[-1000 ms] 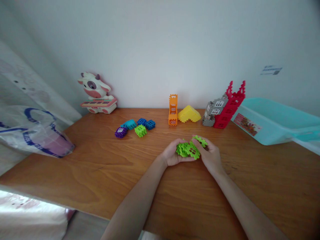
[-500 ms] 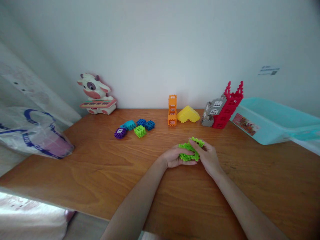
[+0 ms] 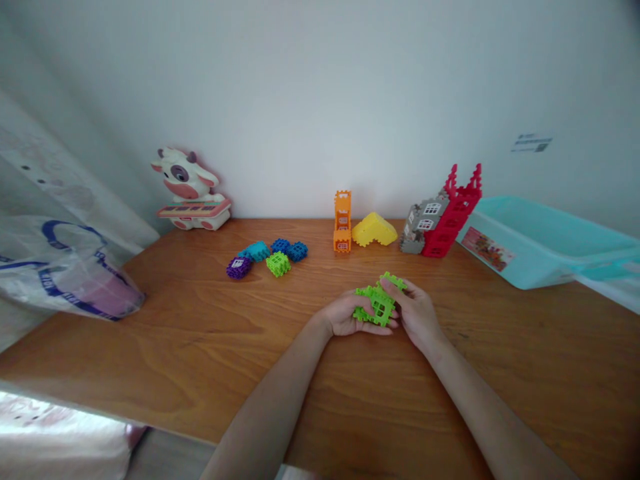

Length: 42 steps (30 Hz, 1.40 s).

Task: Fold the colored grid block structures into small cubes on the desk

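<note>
Both of my hands meet at the middle of the wooden table around a green block assembly made of interlocking toothed tiles with small windows. My left hand cups it from below and the left, fingers curled under it. My right hand grips it from the right, thumb and fingers pinched on its upper edge. The assembly is held just above the tabletop.
Small purple, teal, blue and green block cubes lie behind to the left. An orange tower, a yellow roof piece and a grey and red block building stand by the wall. A teal bin sits right, a cow toy and plastic bag left.
The green assembly has been turned in my hands: its windowed tile now faces up toward me. My hands stay in about the same spot on the table.
</note>
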{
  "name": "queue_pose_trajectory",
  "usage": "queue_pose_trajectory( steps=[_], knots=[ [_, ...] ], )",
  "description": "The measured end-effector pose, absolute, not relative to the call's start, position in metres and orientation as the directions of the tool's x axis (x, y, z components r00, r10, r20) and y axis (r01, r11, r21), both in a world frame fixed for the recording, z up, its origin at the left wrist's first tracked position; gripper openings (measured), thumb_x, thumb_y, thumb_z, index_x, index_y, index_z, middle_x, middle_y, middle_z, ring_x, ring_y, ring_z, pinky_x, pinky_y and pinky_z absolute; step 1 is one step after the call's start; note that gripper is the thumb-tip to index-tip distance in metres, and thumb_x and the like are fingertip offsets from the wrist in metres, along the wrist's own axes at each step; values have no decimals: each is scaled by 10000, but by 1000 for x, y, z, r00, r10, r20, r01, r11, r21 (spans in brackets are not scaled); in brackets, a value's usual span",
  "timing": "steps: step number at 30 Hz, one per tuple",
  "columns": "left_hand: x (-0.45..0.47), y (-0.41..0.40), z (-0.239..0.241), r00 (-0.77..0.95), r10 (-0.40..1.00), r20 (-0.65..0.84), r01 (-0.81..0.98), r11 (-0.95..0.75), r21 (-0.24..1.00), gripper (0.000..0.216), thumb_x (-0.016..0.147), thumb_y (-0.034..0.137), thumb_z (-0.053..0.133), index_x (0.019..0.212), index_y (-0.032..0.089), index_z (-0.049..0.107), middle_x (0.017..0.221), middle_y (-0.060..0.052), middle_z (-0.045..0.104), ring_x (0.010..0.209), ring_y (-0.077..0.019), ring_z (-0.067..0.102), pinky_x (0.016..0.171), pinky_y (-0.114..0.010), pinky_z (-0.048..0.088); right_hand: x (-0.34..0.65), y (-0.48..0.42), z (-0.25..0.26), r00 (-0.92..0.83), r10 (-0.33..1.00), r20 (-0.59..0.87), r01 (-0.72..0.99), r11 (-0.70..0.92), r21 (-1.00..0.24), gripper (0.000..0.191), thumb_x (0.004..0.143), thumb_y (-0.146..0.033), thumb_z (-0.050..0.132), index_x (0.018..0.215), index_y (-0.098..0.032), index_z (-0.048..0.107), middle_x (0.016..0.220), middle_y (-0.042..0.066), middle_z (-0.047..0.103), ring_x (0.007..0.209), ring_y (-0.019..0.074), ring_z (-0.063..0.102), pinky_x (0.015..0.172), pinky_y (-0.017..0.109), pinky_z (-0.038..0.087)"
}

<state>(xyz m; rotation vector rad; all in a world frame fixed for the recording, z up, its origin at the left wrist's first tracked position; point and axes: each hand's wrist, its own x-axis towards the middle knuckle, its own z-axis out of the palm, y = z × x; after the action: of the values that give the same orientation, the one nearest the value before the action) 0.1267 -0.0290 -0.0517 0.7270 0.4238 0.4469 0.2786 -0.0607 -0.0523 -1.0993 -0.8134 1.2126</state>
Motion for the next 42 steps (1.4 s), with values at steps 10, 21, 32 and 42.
queue_pose_trajectory(
  steps=[10, 21, 32, 42],
  knots=[
    [124, -32, -49, 840, 492, -231, -204, 680, 704, 414, 616, 26, 643, 1011, 148, 628, 934, -118, 742, 861, -258, 730, 791, -413, 576, 307, -42, -47, 448, 879, -161, -581, 150, -800, 423, 436, -355, 959, 743, -226, 700, 770, -38, 675, 616, 83, 547, 461, 171, 423],
    [131, -24, -51, 723, 618, -309, -335, 705, 625, 482, 965, 499, 453, 1089, 87, 671, 1010, -166, 727, 840, -205, 706, 842, -372, 557, 288, -56, -57, 153, 982, 112, 5, 113, -994, 390, 805, -599, 666, 908, -224, 699, 849, 36, 670, 752, 187, 617, 677, 317, 508],
    [134, -25, -55, 655, 711, -256, -417, 623, 661, 375, 888, 499, 616, 1027, 153, 665, 945, -75, 718, 850, -166, 682, 848, -344, 556, 289, -65, -54, -69, 863, 500, 628, 427, -650, 361, 965, -478, 471, 1192, -276, 665, 1055, 104, 631, 1025, 279, 589, 925, 463, 477],
    [134, -26, -53, 692, 691, -208, -354, 576, 736, 519, 856, 621, 580, 1000, 128, 655, 883, -91, 717, 739, -159, 676, 699, -265, 537, 292, -62, -63, -195, 819, 540, 600, 535, -595, 547, 818, -553, 685, 1275, -279, 564, 1181, 110, 608, 1110, 309, 565, 971, 508, 475]
  ],
)
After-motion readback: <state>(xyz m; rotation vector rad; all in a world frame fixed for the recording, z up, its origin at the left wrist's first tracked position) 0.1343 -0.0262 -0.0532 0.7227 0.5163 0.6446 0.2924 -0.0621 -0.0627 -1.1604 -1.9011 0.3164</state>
